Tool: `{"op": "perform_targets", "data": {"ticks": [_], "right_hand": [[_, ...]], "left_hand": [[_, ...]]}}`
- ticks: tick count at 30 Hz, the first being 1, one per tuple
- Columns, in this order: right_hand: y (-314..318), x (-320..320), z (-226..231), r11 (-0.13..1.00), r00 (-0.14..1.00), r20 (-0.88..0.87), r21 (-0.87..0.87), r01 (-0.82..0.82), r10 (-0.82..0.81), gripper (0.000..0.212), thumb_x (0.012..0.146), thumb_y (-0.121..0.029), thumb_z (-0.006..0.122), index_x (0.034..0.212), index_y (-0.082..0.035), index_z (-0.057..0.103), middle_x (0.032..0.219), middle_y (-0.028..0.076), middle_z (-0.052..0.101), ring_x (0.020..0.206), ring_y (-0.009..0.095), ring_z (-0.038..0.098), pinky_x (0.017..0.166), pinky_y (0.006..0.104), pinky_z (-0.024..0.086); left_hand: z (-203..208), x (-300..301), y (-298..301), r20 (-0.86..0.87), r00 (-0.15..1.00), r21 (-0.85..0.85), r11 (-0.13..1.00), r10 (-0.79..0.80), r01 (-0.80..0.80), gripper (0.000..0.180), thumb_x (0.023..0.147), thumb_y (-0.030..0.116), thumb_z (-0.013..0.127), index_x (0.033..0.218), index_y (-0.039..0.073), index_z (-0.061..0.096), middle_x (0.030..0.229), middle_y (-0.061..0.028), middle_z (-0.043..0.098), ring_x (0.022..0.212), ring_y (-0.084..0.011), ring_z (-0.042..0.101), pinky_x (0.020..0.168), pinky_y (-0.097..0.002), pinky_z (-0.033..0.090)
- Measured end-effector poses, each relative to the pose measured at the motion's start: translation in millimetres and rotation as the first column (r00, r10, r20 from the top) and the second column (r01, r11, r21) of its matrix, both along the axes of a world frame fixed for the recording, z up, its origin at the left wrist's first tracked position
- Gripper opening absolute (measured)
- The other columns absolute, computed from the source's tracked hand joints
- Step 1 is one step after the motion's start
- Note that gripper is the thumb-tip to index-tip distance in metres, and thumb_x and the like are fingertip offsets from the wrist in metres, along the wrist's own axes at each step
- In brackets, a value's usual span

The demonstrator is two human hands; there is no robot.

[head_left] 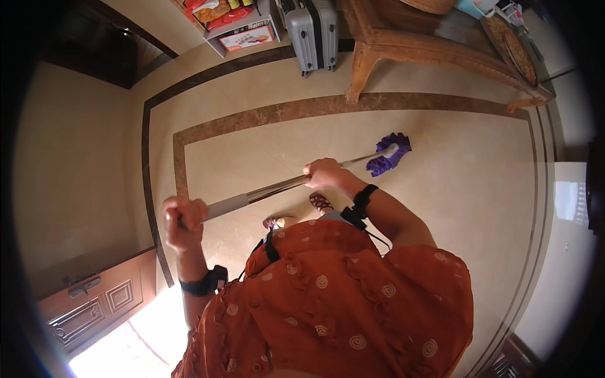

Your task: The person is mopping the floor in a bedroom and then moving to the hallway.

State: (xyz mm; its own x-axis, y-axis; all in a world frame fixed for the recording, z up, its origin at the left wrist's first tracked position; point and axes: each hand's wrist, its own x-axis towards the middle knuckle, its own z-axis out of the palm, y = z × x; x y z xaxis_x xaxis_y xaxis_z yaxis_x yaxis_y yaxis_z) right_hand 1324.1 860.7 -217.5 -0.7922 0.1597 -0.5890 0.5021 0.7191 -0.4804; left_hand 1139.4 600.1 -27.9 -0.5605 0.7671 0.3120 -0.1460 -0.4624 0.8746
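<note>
A mop (277, 187) with a silver metal pole and a grey grip runs slantwise across the middle of the view. My left hand (183, 222) is wrapped round the upper end of the handle, at the left. Farther along the pole, my right hand (325, 174) is closed round the metal shaft. The purple mop head (389, 154) rests on the tiled floor, ahead and to the right of my feet. Black bands with small devices sit on both wrists.
A wooden table (435, 51) with carved legs stands at the far right. Beside it are a grey suitcase (313, 38) and a low shelf (247, 38) holding boxes. Dark border strips (252, 120) cross the beige floor. A brown panelled door (104, 302) stands at the lower left, beside bright light.
</note>
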Motion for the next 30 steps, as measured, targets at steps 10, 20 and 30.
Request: {"op": "perform_targets", "data": {"ticks": [10,20,30], "right_hand": [[-115,-189,5,0.979,0.932,-0.319,-0.052,-0.196,0.17,0.019,0.073,-0.014,0.06,0.09,-0.016,0.068,0.091,0.007,0.069,0.088,0.03,0.065,0.071,0.0423,0.051],[-336,-370,-47,0.896,0.64,-0.689,0.03,-0.443,0.339,0.013,0.075,-0.007,0.062,0.086,-0.011,0.065,0.097,0.012,0.058,0.084,0.034,0.061,0.071,0.0444,0.052],[-502,-369,-87,0.651,0.449,-0.649,0.094,-0.753,0.614,0.012,0.079,-0.011,0.056,0.087,-0.015,0.064,0.095,0.006,0.064,0.097,0.026,0.06,0.084,0.0375,0.049]], "left_hand": [[47,-19,-131,-0.226,0.919,0.055,0.947,0.322,-0.318,0.043,0.1,0.038,0.04,0.081,0.005,0.058,0.044,0.0042,0.036,0.043,-0.0115,0.037,0.058,-0.0308,0.034],[19,-8,-262,-0.191,0.542,-0.019,0.549,0.818,-0.835,0.038,0.093,0.019,0.049,0.059,0.003,0.05,0.048,-0.0022,0.041,0.043,-0.0154,0.036,0.056,-0.0347,0.034],[-1,18,-298,-0.871,-0.051,0.06,0.002,0.489,-0.998,0.032,0.09,0.011,0.06,0.063,0.0,0.049,0.054,-0.0071,0.051,0.048,-0.0189,0.047,0.051,-0.0334,0.042]]}}
